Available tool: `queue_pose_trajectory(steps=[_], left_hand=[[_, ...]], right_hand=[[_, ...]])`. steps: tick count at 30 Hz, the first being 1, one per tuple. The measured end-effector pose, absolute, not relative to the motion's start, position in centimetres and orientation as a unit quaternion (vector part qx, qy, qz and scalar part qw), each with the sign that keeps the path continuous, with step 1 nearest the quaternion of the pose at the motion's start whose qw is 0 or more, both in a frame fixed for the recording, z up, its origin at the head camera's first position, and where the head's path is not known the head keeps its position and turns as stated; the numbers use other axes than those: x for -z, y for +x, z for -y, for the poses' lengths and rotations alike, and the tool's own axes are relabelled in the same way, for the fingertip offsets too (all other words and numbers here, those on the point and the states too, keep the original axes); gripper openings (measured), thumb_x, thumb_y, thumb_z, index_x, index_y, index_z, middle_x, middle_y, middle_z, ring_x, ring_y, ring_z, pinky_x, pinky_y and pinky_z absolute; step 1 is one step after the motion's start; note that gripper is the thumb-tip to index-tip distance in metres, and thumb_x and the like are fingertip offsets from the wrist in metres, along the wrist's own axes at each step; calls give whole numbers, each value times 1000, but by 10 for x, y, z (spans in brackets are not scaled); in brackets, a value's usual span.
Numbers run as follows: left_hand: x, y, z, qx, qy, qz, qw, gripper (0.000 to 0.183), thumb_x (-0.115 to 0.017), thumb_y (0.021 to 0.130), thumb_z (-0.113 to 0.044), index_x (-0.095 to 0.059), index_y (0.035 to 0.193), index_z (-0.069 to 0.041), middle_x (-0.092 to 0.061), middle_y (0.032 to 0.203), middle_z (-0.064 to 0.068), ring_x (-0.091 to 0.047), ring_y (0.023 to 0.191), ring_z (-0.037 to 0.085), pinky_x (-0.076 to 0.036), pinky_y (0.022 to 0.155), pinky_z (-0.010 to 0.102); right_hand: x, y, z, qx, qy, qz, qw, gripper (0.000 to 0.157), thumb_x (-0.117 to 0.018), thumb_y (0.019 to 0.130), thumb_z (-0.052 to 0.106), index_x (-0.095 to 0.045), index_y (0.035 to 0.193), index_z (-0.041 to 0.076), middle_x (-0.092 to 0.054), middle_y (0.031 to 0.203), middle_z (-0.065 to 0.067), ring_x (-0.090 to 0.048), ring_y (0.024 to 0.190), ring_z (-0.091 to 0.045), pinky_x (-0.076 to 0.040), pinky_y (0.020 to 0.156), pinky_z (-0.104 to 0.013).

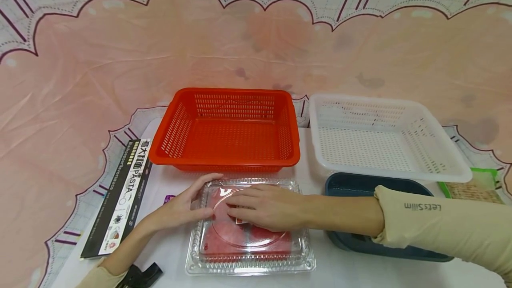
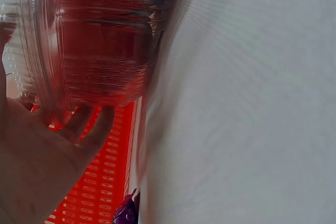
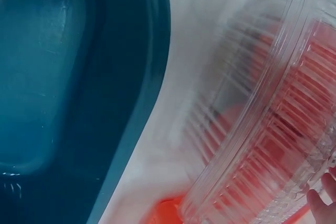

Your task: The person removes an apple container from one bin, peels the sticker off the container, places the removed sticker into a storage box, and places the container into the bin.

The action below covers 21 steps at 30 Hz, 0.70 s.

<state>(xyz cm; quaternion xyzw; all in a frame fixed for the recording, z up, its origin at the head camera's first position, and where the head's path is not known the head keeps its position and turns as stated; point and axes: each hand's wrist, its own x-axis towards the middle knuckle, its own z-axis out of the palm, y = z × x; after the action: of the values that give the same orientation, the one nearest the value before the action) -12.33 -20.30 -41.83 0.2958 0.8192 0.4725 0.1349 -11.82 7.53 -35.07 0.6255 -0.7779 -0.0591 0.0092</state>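
Head: your right hand (image 1: 266, 208) lies on top of the clear container (image 1: 250, 248) (red showing through), fingers straight; your left hand (image 1: 180, 210), spread, touches its left edge. Container sits before the red basket (image 1: 224, 162). Left wrist: fingers extended by its side. Right wrist: blue tub (image 3: 105, 98) beside it.
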Motion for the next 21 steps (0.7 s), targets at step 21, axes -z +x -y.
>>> queue_pose_trajectory(steps=[21], left_hand=[[418,-123,202,-470,292,-822,137,71,-66,90,-19,-29,149,-25,-38,149,2,-38,131,4,-37,107,57]], right_hand=[[346,-120,-83,1,629,778,-7,46,-62,94,30,-53,138,19,-56,137,3,-49,132,-14,-40,113,-31]])
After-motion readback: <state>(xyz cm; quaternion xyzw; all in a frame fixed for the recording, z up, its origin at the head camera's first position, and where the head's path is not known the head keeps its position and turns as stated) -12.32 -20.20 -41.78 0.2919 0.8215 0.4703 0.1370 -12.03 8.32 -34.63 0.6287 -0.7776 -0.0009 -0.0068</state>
